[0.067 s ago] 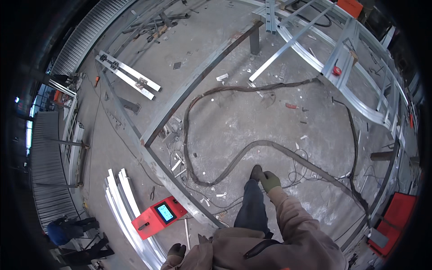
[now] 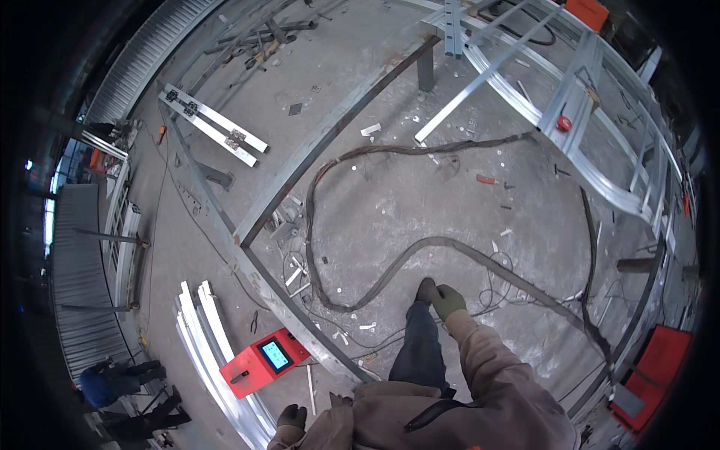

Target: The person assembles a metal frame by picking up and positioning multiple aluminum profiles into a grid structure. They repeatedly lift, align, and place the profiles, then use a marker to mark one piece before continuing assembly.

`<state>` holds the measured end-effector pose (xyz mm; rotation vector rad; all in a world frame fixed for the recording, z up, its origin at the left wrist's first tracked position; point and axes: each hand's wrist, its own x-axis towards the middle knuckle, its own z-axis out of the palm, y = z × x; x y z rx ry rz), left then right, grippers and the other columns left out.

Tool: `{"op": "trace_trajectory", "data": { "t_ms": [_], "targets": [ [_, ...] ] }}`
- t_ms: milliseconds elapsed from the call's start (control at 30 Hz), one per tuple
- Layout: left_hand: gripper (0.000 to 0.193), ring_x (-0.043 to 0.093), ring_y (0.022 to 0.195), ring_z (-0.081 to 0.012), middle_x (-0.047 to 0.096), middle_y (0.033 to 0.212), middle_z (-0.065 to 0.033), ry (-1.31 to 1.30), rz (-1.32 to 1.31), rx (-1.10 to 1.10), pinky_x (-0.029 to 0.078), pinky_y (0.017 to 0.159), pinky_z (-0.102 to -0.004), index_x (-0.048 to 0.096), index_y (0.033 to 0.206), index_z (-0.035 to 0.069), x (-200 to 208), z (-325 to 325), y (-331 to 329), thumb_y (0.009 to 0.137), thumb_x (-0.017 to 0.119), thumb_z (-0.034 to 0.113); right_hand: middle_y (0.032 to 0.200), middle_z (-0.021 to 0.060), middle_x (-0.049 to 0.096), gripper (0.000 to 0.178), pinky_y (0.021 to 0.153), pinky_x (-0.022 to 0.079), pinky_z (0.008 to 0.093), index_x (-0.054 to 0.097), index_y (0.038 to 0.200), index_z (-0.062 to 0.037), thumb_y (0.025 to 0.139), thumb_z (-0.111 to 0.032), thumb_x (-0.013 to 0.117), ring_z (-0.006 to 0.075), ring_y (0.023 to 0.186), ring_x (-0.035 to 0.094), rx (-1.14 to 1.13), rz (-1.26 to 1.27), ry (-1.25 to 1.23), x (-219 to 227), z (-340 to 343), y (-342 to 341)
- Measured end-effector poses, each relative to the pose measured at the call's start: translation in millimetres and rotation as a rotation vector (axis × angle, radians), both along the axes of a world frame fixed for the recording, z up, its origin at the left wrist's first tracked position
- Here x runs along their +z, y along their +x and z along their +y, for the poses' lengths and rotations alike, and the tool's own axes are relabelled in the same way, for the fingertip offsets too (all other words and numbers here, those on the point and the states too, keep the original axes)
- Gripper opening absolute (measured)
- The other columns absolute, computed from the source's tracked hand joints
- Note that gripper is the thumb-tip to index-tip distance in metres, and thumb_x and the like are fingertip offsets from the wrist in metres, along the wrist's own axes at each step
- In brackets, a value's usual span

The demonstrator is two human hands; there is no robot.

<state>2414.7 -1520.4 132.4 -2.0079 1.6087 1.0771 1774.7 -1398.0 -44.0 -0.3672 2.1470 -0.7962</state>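
Note:
My left hand (image 2: 292,417), in a dark green glove, hangs low beside my jacket, near the ends of long silvery metal profiles (image 2: 212,356). Its fingers are loosely bent with a gap by the thumb, and nothing shows in them. A red machine (image 2: 251,375) with a lit screen (image 2: 276,355) stands over those profiles. My right hand (image 2: 449,301), in an olive glove, hangs in front of me above my shoe (image 2: 427,289). Its fingers are curled together, with no object visible. Ahead, a thick dark cable bundle (image 2: 405,259) winds over the floor.
A steel beam frame (image 2: 330,131) crosses the floor from left to far middle. Bright metal framing (image 2: 547,112) fills the far right. A red box (image 2: 656,375) stands at right. Scraps and a red-handled tool (image 2: 485,179) lie about. Another person (image 2: 112,386) is at lower left.
The view shifts very slightly, with the framing and red box at right a little lower. Both hands keep almost the same place and shape.

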Motion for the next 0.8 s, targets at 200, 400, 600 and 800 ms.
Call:
{"op": "trace_trajectory", "data": {
  "t_ms": [200, 400, 600, 800],
  "targets": [
    [0.062, 0.077, 0.124, -0.0497, 0.083, 0.134, -0.0276, -0.238, -0.360, -0.015, 0.060, 0.111, -0.0535, 0.076, 0.140, -0.006, 79, -24, -69, 0.107, 0.084, 0.047, 0.128, 0.0252, 0.084, 0.063, 0.109, 0.060, 0.0550, 0.085, 0.129, -0.0100, 0.112, -0.065, 0.061, 0.0490, 0.123, 0.079, 0.190, -0.014, 0.053, 33, -81, -143],
    [0.086, 0.074, 0.107, -0.0496, 0.084, 0.119, -0.0287, -0.565, -0.204, 0.276, 0.059, 0.100, -0.0597, 0.076, 0.128, -0.008, 86, -33, -92, 0.104, 0.082, 0.075, 0.130, 0.0245, 0.084, 0.062, 0.110, 0.060, 0.0537, 0.085, 0.130, -0.0081, 0.114, -0.063, 0.061, 0.0488, 0.125, 0.078, 0.320, 0.023, 0.017, 62, -104, -212],
    [0.055, 0.082, 0.109, -0.0388, 0.086, 0.119, -0.0229, -0.544, -0.123, 0.241, 0.064, 0.096, -0.0514, 0.078, 0.134, -0.003, 37, -126, -182, 0.101, 0.089, 0.040, 0.133, 0.0239, 0.085, 0.065, 0.113, 0.059, 0.0535, 0.085, 0.135, -0.0098, 0.111, -0.067, 0.065, 0.0474, 0.129, 0.078, 0.303, -0.062, 0.078, 117, -94, -239],
    [0.064, 0.083, 0.118, -0.0437, 0.087, 0.127, -0.0244, -0.455, 0.124, -0.359, 0.064, 0.103, -0.0538, 0.081, 0.137, 0.003, -35, -263, -308, 0.101, 0.082, 0.055, 0.133, 0.0270, 0.084, 0.065, 0.110, 0.060, 0.0526, 0.084, 0.136, -0.0062, 0.112, -0.064, 0.068, 0.0472, 0.128, 0.079, -0.011, 0.062, 0.066, 78, -89, -327]
  ]
}}
